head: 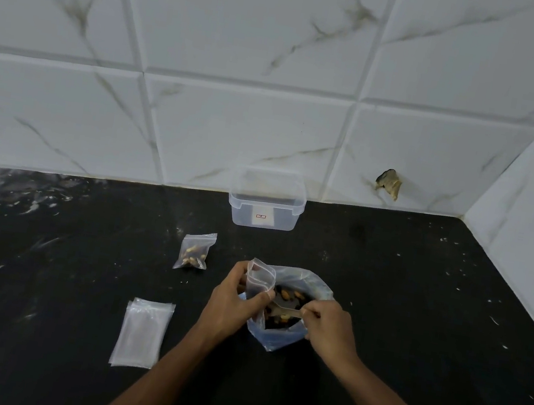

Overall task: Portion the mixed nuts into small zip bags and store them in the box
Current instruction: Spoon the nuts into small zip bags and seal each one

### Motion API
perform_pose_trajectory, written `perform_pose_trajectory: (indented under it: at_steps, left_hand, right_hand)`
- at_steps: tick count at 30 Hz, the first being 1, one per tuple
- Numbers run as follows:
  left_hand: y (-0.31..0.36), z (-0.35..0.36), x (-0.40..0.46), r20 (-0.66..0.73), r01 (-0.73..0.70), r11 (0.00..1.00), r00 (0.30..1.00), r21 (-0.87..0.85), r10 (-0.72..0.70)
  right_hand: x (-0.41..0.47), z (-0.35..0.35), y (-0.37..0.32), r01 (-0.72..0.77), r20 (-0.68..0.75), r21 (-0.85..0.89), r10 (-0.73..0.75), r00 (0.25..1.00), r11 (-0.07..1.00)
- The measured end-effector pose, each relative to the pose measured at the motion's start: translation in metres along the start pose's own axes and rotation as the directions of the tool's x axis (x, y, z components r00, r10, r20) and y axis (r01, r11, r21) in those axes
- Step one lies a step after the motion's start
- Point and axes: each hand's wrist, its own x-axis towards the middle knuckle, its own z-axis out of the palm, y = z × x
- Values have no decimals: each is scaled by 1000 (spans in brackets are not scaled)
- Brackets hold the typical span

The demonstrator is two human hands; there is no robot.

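A large clear bag of mixed nuts point(276, 339) stands open on the black counter, in front of me. My left hand point(229, 304) holds a small empty zip bag point(259, 279) upright at the large bag's left rim, its mouth open. My right hand point(329, 329) grips the handle of a spoon point(284, 310) that lies across the nuts inside the large bag. One small zip bag filled with nuts point(194, 252) lies on the counter to the left. A clear plastic box point(267, 202) without a lid stands by the wall.
A stack of flat empty zip bags point(142, 332) lies at the near left. The black counter point(418, 294) meets a white tiled wall behind and at the right. A chipped hole point(389, 182) marks the tile right of the box.
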Motion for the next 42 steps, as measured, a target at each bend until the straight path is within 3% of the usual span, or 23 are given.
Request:
perform_pose_trajectory:
  at_steps: [10, 19, 27, 36, 39, 42]
  left_hand:
    - [-2, -4, 1, 6, 19, 1000, 1000, -13, -19]
    - [0, -5, 0, -18, 2, 1000, 1000, -10, -2]
    - [9, -5, 1, -49, -73, 997, 996, 16, 73]
    - [26, 2, 9, -106, -171, 978, 977, 116, 183]
    - [28, 6, 10, -110, -170, 978, 977, 120, 183]
    - [31, 10, 9, -108, -169, 978, 977, 120, 182]
  right_hand:
    - [2, -7, 5, -266, 35, 228, 265, 964, 936]
    - [-7, -25, 14, -350, 56, 374, 356, 933, 859]
    - [-16, -59, -1, -302, 40, 487, 325, 945, 820]
    - [-18, -99, -40, -101, -83, 587, 185, 979, 803]
    - [-21, -102, -52, -29, -118, 547, 111, 987, 836]
    - [-25, -99, -58, 97, -216, 339, -23, 976, 936]
